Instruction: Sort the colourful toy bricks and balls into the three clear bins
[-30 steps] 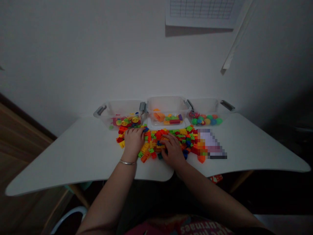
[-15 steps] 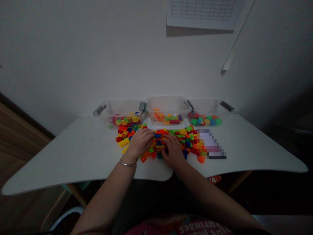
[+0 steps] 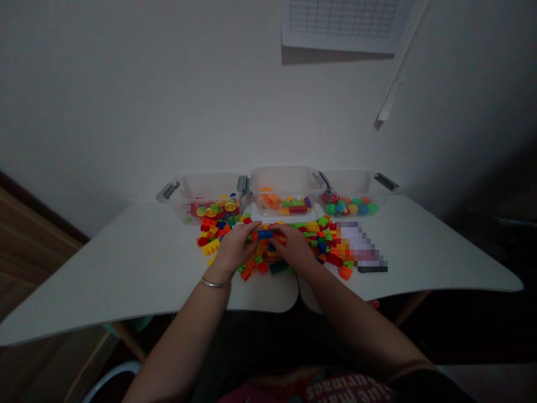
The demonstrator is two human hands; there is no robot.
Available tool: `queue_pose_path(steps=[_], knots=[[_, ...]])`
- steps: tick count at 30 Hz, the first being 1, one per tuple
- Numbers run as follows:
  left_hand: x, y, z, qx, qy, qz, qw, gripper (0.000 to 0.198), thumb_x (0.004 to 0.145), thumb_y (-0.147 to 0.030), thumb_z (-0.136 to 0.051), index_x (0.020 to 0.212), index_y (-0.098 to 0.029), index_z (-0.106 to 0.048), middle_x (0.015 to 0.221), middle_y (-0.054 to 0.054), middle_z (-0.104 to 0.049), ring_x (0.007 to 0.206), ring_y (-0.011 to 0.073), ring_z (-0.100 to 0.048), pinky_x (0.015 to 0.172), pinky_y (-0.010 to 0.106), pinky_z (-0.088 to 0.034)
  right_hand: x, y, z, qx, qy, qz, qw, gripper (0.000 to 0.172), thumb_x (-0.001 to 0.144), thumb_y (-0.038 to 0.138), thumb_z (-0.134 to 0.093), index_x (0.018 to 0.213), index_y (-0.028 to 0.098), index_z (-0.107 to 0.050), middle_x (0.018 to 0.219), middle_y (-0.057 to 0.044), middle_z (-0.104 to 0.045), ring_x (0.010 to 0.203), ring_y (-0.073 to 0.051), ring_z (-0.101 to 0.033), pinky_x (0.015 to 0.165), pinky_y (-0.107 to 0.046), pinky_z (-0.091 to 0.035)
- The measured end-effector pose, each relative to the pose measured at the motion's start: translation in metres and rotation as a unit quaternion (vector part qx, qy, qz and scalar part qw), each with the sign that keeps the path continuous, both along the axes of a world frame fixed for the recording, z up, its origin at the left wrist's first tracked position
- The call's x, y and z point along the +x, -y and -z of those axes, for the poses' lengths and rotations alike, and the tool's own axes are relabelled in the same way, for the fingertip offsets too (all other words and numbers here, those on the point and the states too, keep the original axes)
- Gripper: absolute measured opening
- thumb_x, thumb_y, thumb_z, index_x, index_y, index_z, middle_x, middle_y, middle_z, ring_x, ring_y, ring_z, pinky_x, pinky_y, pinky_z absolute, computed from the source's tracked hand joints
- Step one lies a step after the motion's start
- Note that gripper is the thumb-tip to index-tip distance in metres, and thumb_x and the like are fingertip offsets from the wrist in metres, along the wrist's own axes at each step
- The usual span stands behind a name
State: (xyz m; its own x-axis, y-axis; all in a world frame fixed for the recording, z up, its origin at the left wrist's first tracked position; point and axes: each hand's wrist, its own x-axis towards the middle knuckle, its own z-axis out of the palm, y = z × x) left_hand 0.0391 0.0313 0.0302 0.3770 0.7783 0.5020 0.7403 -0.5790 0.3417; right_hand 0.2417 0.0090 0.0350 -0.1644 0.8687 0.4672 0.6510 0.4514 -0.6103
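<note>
A heap of small coloured building bricks [image 3: 323, 235] covers the middle of the white table [image 3: 138, 263]. My left hand [image 3: 235, 246] and my right hand [image 3: 293, 246] are raised a little over the heap and meet at a blue brick [image 3: 265, 234]. The fingers of both hands pinch it, one at each end. A thin bracelet circles my left wrist.
Three clear plastic bins stand against the wall: the left bin [image 3: 205, 193] with discs and bricks, the middle bin [image 3: 287, 193] with bricks, the right bin [image 3: 356, 190] with coloured balls. A blurred patch [image 3: 361, 249] lies right of the heap. A chair edge shows below the table.
My left hand slid right from the heap's left side toward my right hand. Both hands lifted slightly and now grip a blue brick between them.
</note>
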Motion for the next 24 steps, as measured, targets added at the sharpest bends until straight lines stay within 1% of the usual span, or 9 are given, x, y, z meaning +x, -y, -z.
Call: queue_pose_path(steps=[3,6,9,13,16,18,21,24], knots=[[0.000,0.000,-0.003,0.003,-0.013,-0.018,1.000,0.046,0.087,-0.024,-0.056,0.134,-0.020,-0.058,0.124,0.010,-0.069,0.115,0.0232,-0.064,0.101,0.039,-0.052,-0.002,-0.001,0.004,-0.003,-0.002,0.015,1.000,0.023,0.085,0.021,-0.066,0.108,0.021,-0.070,0.106,-0.008,-0.074,0.101,-0.025,-0.070,0.095,-0.045,-0.054],[0.001,0.000,-0.005,0.023,-0.037,-0.045,0.998,0.043,0.089,-0.027,-0.055,0.130,-0.020,-0.062,0.122,0.011,-0.070,0.115,0.0255,-0.063,0.104,0.042,-0.049,0.000,-0.001,0.010,0.004,-0.027,0.033,0.999,0.024,0.085,0.022,-0.065,0.109,0.021,-0.069,0.107,-0.009,-0.073,0.102,-0.025,-0.069,0.094,-0.045,-0.055],[0.001,-0.001,-0.004,0.030,-0.058,-0.057,0.996,0.041,0.091,-0.027,-0.051,0.130,-0.019,-0.063,0.126,0.012,-0.069,0.119,0.0266,-0.061,0.108,0.044,-0.045,0.007,-0.001,0.008,0.023,-0.061,0.033,0.997,0.025,0.084,0.020,-0.062,0.108,0.022,-0.069,0.106,-0.008,-0.073,0.098,-0.024,-0.069,0.092,-0.043,-0.056],[0.000,-0.005,0.004,0.009,-0.080,-0.066,0.995,0.040,0.095,-0.031,-0.046,0.128,-0.018,-0.064,0.133,0.012,-0.066,0.126,0.0263,-0.057,0.113,0.044,-0.041,0.028,-0.009,-0.010,0.090,-0.092,0.033,0.991,0.026,0.083,0.016,-0.056,0.104,0.023,-0.070,0.108,-0.007,-0.073,0.099,-0.023,-0.068,0.091,-0.041,-0.057],[0.000,-0.007,0.007,-0.012,-0.097,-0.083,0.992,0.041,0.096,-0.032,-0.045,0.128,-0.015,-0.064,0.133,0.013,-0.066,0.125,0.0266,-0.057,0.112,0.044,-0.042,0.049,-0.023,-0.029,0.149,-0.115,0.071,0.980,0.023,0.082,0.017,-0.057,0.100,0.022,-0.070,0.107,-0.008,-0.072,0.099,-0.024,-0.066,0.091,-0.043,-0.056],[0.001,-0.008,0.008,-0.016,-0.104,-0.084,0.991,0.041,0.095,-0.031,-0.045,0.129,-0.015,-0.064,0.133,0.013,-0.066,0.125,0.0268,-0.057,0.112,0.044,-0.042,0.061,-0.035,-0.040,0.177,-0.120,0.092,0.973,0.025,0.081,0.015,-0.056,0.100,0.021,-0.070,0.108,-0.009,-0.071,0.103,-0.025,-0.065,0.094,-0.044,-0.055],[0.001,-0.007,0.007,-0.014,-0.112,-0.087,0.990,0.041,0.095,-0.031,-0.045,0.127,-0.016,-0.066,0.132,0.012,-0.066,0.124,0.0277,-0.057,0.110,0.044,-0.043,0.075,-0.055,-0.053,0.189,-0.130,0.116,0.966,0.026,0.081,0.015,-0.054,0.101,0.021,-0.069,0.112,-0.009,-0.068,0.102,-0.023,-0.065,0.093,-0.044,-0.055],[0.002,-0.006,0.006,-0.018,-0.125,-0.093,0.988,0.040,0.095,-0.030,-0.045,0.124,-0.016,-0.068,0.129,0.012,-0.067,0.121,0.0292,-0.058,0.108,0.044,-0.045,0.081,-0.073,-0.060,0.196,-0.114,0.129,0.965,0.025,0.084,0.012,-0.049,0.098,0.020,-0.068,0.109,-0.009,-0.068,0.105,-0.023,-0.064,0.101,-0.047,-0.051]])
